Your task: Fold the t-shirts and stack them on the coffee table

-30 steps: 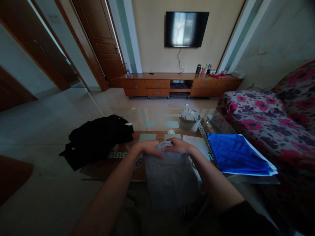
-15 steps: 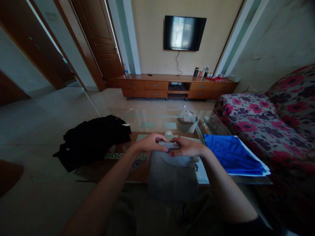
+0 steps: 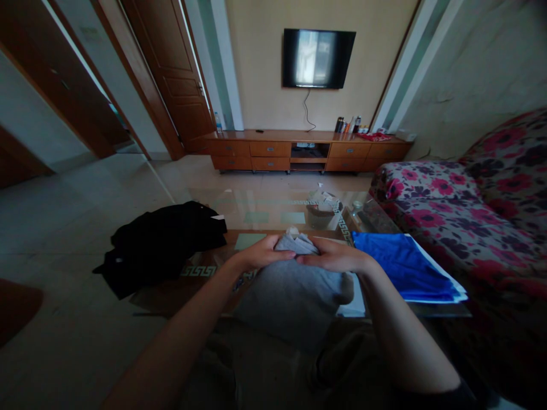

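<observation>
We find left hand (image 3: 261, 253) and right hand (image 3: 342, 256) grasping soft grey cloth (image 3: 290, 296), likely for even control | rumpled black cloth (image 3: 158, 239) left of it | flat blue cloth (image 3: 399, 265) right

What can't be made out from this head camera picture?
All in the head view:
Left hand and right hand: fingertips other than the thumbs, hidden behind the gray cloth.
Black clothing: its folds, lost in darkness.
Bottles: any labels, too small.
Flowered sofa: its right side, cut off by the picture edge.
</observation>
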